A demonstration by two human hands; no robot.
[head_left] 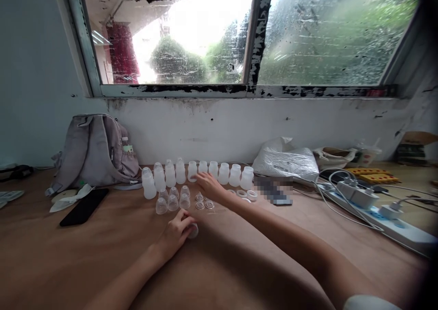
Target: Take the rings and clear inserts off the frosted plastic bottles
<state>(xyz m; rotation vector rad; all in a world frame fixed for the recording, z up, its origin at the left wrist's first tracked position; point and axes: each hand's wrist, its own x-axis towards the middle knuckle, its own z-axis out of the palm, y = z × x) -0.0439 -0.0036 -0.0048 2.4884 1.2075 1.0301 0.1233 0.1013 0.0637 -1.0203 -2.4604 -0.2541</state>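
My left hand (177, 231) rests low over the table, its fingers closed on a small translucent round piece (193, 231) partly hidden by them. Farther forward, my right hand (208, 185) reaches over the table with fingers stretched out. Its fingertips are at the lower part of a short frosted bottle (192, 169); whether they touch it I cannot tell. That bottle stands in a row with other open frosted bottles (235, 175). On the row's left, several bottles have domed tops (148, 184). Clear domed caps (173, 203) and clear nipple-like pieces (200, 204) sit between my hands.
White rings (241, 193) lie right of my right wrist. A black phone (84, 207) and a grey backpack (92, 152) are at left. At right are a silvery plastic bag (287, 162) and a white power strip (386, 219) with chargers and loose cables.
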